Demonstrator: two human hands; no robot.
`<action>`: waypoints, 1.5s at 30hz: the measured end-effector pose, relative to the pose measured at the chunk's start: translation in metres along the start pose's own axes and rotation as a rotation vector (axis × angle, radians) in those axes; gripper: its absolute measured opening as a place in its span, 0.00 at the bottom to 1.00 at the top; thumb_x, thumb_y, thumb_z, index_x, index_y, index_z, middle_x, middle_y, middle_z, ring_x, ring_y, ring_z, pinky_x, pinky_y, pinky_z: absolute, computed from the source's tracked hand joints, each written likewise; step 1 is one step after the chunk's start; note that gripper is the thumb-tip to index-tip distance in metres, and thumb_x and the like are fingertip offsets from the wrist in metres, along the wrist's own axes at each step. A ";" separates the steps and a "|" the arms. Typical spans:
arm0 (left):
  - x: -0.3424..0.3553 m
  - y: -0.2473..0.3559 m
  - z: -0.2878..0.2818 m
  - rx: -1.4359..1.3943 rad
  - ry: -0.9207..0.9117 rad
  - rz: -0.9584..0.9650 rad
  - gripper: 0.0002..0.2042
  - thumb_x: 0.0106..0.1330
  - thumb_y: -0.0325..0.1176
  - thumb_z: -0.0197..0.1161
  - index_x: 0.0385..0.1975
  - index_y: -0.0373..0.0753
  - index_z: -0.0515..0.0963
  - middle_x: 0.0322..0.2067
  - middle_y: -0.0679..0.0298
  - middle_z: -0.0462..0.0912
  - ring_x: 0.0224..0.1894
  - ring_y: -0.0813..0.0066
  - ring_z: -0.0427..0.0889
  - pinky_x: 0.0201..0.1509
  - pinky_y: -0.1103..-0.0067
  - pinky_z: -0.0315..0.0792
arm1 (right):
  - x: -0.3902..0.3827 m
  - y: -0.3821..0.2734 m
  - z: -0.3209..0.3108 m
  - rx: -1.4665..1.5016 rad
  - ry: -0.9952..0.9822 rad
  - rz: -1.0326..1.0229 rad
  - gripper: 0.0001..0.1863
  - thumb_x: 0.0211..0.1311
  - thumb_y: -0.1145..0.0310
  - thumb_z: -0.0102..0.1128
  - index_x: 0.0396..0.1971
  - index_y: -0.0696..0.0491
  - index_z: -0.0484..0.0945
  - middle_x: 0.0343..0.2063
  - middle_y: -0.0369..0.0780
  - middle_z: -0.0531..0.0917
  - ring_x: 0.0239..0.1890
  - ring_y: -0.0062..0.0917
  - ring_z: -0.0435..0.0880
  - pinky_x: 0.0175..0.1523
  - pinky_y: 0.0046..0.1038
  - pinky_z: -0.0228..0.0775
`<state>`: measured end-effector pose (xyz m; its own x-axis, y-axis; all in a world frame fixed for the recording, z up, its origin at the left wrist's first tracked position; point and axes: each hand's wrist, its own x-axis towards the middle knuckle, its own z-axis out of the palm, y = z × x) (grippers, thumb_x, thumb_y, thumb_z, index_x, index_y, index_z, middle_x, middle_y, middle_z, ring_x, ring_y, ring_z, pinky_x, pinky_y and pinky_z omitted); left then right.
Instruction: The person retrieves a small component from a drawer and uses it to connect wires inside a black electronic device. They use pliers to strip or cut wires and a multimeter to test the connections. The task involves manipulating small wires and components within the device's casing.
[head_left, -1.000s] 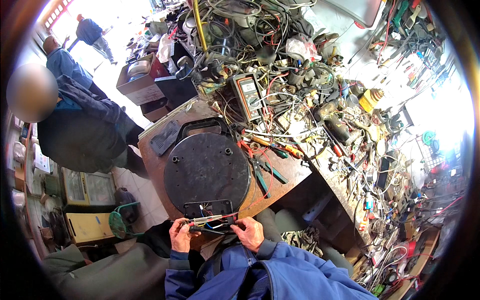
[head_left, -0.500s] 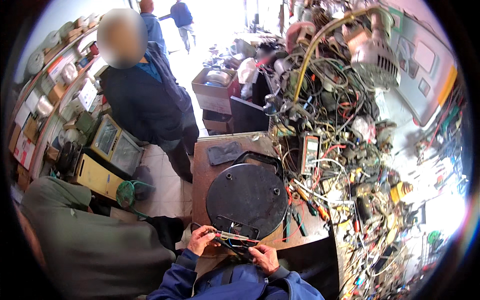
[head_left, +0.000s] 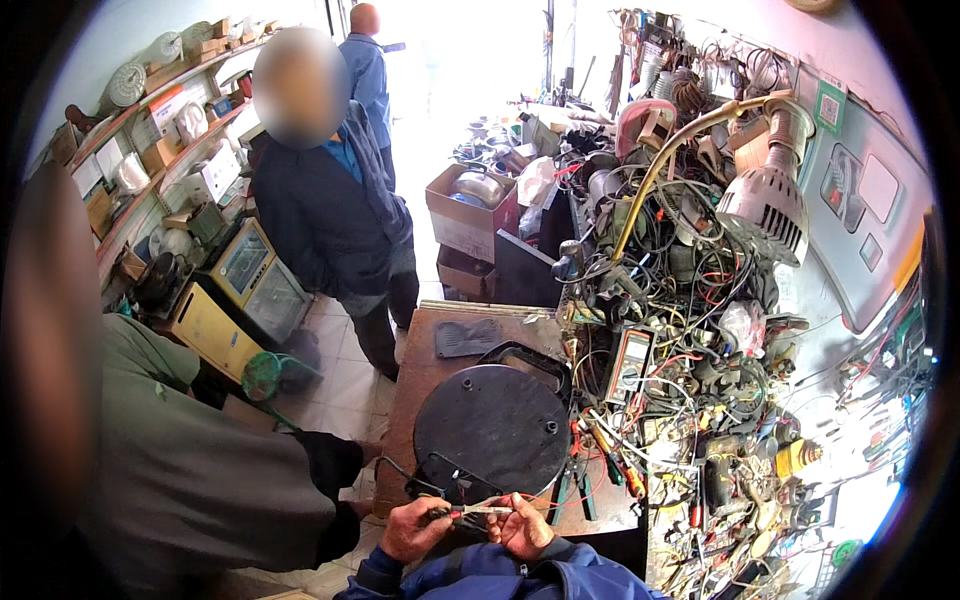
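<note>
My left hand (head_left: 412,530) is closed round the red and dark end of a slim pale test probe (head_left: 488,510). The fingers of my right hand (head_left: 524,528) pinch the probe's other end, where a thin red lead runs off to the right. Right behind my hands lies a round black appliance (head_left: 490,425), flat side up, with a handle at its far side. My hands partly cover its near edge, and the small wires there are hard to make out. A black cord curves out beside my left hand.
A dark flat plate (head_left: 468,338) lies on the brown table (head_left: 425,375). Pliers (head_left: 572,490) and screwdrivers rest at right, near a multimeter (head_left: 629,364) and heaped cables. A lamp (head_left: 765,210) overhangs the heap. People stand at left and beyond the table.
My hands have come closer together, the right fingers now on the probe. The view has shifted. One of the people in the far doorway is out of sight.
</note>
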<state>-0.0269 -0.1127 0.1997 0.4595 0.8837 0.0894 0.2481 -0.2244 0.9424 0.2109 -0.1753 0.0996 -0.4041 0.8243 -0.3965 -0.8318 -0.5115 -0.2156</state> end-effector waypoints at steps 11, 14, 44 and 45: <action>-0.015 0.037 0.031 0.296 0.107 0.144 0.16 0.61 0.30 0.75 0.47 0.36 0.81 0.40 0.51 0.87 0.41 0.59 0.89 0.44 0.70 0.82 | -0.043 -0.049 0.030 -0.323 0.042 -0.154 0.22 0.73 0.48 0.59 0.36 0.55 0.80 0.22 0.38 0.80 0.22 0.23 0.75 0.27 0.26 0.65; -0.025 0.028 0.006 0.336 0.237 -0.047 0.17 0.62 0.36 0.75 0.48 0.37 0.82 0.39 0.52 0.87 0.40 0.61 0.88 0.44 0.71 0.81 | -0.060 -0.080 0.029 -0.514 0.322 -0.296 0.15 0.72 0.55 0.62 0.34 0.51 0.80 0.19 0.36 0.79 0.16 0.19 0.73 0.20 0.24 0.62; 0.166 -0.161 -0.063 0.434 0.180 -0.111 0.14 0.67 0.27 0.60 0.52 0.35 0.81 0.47 0.53 0.86 0.52 0.59 0.85 0.60 0.69 0.75 | -0.081 -0.134 -0.099 -1.598 0.896 -0.485 0.19 0.64 0.67 0.69 0.50 0.61 0.80 0.23 0.40 0.83 0.25 0.23 0.81 0.32 0.30 0.74; 0.163 -0.173 -0.064 0.429 0.177 -0.087 0.14 0.68 0.29 0.59 0.52 0.35 0.81 0.47 0.52 0.86 0.52 0.59 0.84 0.60 0.69 0.75 | -0.075 -0.122 -0.091 -1.515 0.882 -0.424 0.19 0.64 0.67 0.69 0.50 0.61 0.80 0.23 0.40 0.84 0.25 0.23 0.81 0.33 0.30 0.75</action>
<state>-0.0492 0.0962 0.0718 0.2780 0.9548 0.1049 0.6266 -0.2630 0.7336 0.3769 -0.1967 0.0747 0.4419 0.8446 -0.3023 0.4240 -0.4936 -0.7594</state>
